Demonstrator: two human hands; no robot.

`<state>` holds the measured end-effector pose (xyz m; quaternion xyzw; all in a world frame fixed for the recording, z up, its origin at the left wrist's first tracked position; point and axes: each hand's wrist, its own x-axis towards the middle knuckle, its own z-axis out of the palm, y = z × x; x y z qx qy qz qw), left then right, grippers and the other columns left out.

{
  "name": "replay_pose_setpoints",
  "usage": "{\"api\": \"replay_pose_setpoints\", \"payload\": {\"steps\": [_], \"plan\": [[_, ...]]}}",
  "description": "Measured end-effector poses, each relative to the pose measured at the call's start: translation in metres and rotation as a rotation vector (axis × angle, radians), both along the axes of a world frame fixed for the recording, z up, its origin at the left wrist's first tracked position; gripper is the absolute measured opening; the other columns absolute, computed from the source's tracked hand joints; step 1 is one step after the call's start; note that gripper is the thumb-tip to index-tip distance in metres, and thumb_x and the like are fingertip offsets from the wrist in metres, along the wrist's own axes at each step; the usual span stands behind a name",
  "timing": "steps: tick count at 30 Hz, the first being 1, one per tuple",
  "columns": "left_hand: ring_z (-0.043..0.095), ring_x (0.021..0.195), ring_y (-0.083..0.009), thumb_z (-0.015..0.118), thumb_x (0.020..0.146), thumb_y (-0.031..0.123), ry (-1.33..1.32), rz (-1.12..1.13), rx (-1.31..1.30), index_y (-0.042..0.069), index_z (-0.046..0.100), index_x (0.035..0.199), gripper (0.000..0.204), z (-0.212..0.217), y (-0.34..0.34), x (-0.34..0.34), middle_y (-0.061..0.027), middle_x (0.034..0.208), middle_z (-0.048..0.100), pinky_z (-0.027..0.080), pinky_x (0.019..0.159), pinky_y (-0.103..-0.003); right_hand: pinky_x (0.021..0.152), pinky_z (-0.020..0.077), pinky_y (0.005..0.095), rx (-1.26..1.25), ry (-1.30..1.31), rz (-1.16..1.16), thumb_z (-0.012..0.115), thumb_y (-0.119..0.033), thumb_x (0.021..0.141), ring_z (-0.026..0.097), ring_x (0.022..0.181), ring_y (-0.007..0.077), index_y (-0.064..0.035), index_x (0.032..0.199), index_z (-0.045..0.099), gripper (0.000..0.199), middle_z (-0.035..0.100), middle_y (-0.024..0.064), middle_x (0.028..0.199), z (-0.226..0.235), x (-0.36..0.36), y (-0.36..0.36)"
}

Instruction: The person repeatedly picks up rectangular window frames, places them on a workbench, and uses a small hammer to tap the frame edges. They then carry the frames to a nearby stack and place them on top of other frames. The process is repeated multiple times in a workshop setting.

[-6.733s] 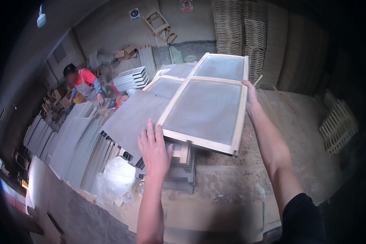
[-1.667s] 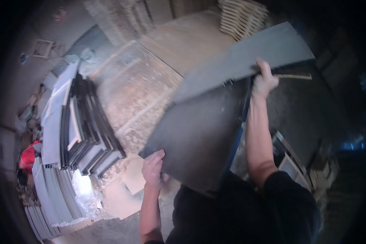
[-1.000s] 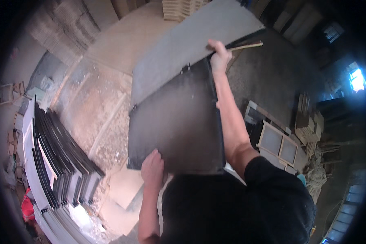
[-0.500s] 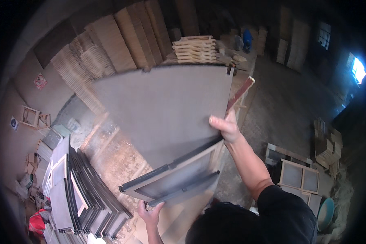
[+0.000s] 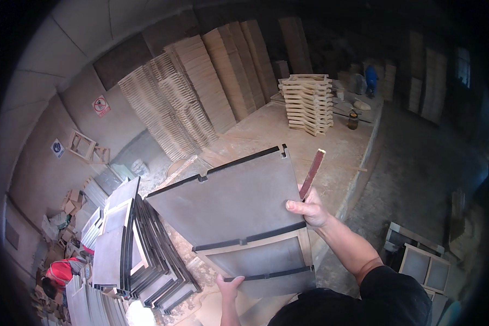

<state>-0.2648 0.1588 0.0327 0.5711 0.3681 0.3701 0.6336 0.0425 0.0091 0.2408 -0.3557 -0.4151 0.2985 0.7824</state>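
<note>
A large grey panel (image 5: 231, 202) with black-edged strips and a pale wooden frame section stands tilted in front of me. My right hand (image 5: 309, 211) grips its right edge, thumb on the front face. The same hand also holds a flat sanding stick (image 5: 313, 173), reddish-brown with a pale wooden tip, which points up and away. At the panel's lower left, my left hand (image 5: 229, 286) is closed on the bottom edge, its thumb along the black strip. The fingers of both hands are partly hidden behind the panel.
On the left leans a row of similar black-edged panels (image 5: 160, 261). Beyond is a dusty workbench (image 5: 255, 130) bearing a stack of pale wooden frames (image 5: 308, 103) and a jar (image 5: 353, 120). Tall board stacks (image 5: 201, 76) line the wall. Framed panels (image 5: 425, 267) lie at the right.
The panel has tipped so its top edge sits lower and nearer, uncovering more of the bench. Both hands keep their hold. The whole view has shifted, with the background moving right and down.
</note>
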Motion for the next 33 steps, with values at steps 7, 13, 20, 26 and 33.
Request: {"api": "replay_pose_setpoints", "payload": {"steps": [7, 13, 20, 26, 33], "plan": [[0.061, 0.092, -0.0167, 0.089, 0.07, 0.019, 0.004, 0.127, -0.048, 0.001, 0.053, 0.123, 0.067, -0.013, -0.014, -0.013, -0.0071, 0.106, 0.063, 0.052, 0.079, -0.032, 0.062, 0.0397, 0.0229, -0.013, 0.013, -0.001, 0.077, -0.019, 0.086, 0.053, 0.071, 0.0044, -0.0042, 0.092, 0.066, 0.02, 0.062, -0.0042, 0.08, -0.014, 0.005, 0.009], [0.062, 0.081, -0.013, 0.088, 0.078, 0.019, -0.078, 0.234, 0.02, 0.002, 0.056, 0.105, 0.045, 0.003, -0.035, -0.01, -0.0073, 0.096, 0.065, 0.05, 0.068, -0.028, 0.073, 0.0488, 0.0261, 0.0, 0.031, 0.02, 0.075, -0.019, 0.087, 0.063, 0.08, 0.0099, 0.0007, 0.102, 0.069, 0.026, 0.069, 0.0027, 0.09, -0.018, 0.007, 0.012], [0.054, 0.079, -0.0132, 0.079, 0.089, 0.03, -0.081, 0.271, 0.078, 0.0, 0.055, 0.105, 0.041, -0.016, -0.043, -0.009, -0.0066, 0.095, 0.062, 0.046, 0.071, -0.029, 0.067, 0.0475, 0.0242, -0.069, 0.027, -0.121, 0.078, -0.023, 0.087, 0.061, 0.078, 0.0075, -0.0023, 0.096, 0.068, 0.025, 0.066, 0.0, 0.086, -0.015, 0.014, -0.011], [0.058, 0.09, -0.0236, 0.073, 0.094, 0.033, -0.094, 0.188, -0.043, -0.004, 0.047, 0.102, 0.046, -0.015, -0.048, -0.003, -0.0172, 0.098, 0.059, 0.052, 0.078, -0.041, 0.062, 0.0393, 0.0262, 0.02, -0.145, -0.368, 0.075, -0.029, 0.093, 0.046, 0.07, 0.0046, -0.0082, 0.089, 0.07, 0.022, 0.055, -0.0077, 0.078, -0.025, 0.005, -0.042], [0.057, 0.116, -0.0354, 0.062, 0.099, 0.042, -0.096, -0.167, -0.272, -0.014, 0.039, 0.136, 0.071, 0.024, -0.064, 0.035, -0.0287, 0.134, 0.049, 0.052, 0.098, -0.049, 0.082, 0.0519, 0.0297, -0.32, -0.17, -0.899, 0.078, -0.033, 0.088, 0.066, 0.088, 0.0122, 0.0004, 0.109, 0.071, 0.04, 0.072, 0.0066, 0.096, -0.075, -0.076, -0.187]]}}
